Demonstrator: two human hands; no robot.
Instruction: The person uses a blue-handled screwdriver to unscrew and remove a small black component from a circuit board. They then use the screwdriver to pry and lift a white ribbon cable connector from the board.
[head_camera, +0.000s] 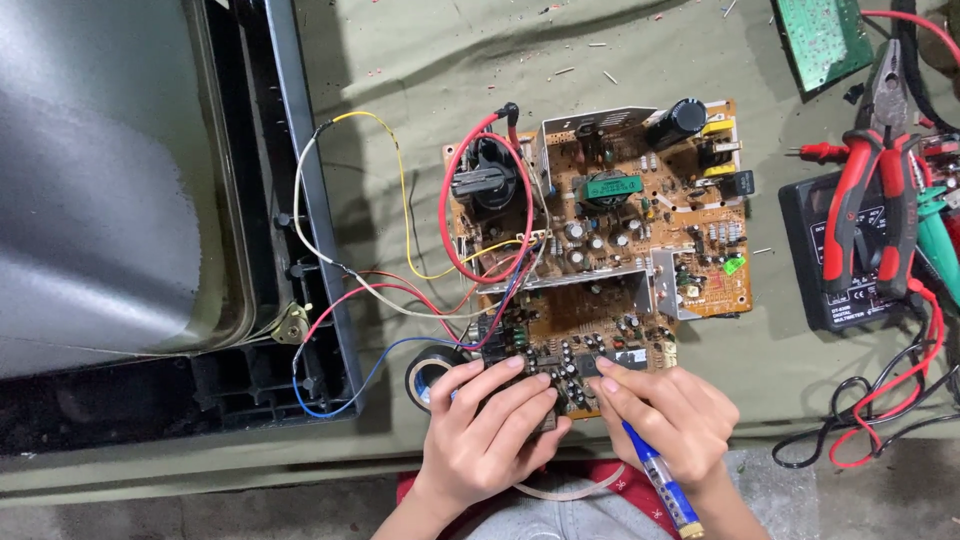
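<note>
A brown circuit board (600, 250) crowded with capacitors, coils and metal shields lies on the olive cloth. My left hand (490, 430) rests on the board's near edge, its fingers spread over the small parts there. My right hand (670, 420) grips a blue and clear pen-like tool (660, 480), while its forefinger presses on the board next to the left fingertips. A roll of black tape (432, 378) sits just left of my left hand.
Red, yellow, white and blue wires (400, 290) run from the board to an old tube television (120, 200) lying at left. Red-handled pliers (872, 200) lie on a black multimeter (850, 250) at right. A green board (822, 40) lies at top right.
</note>
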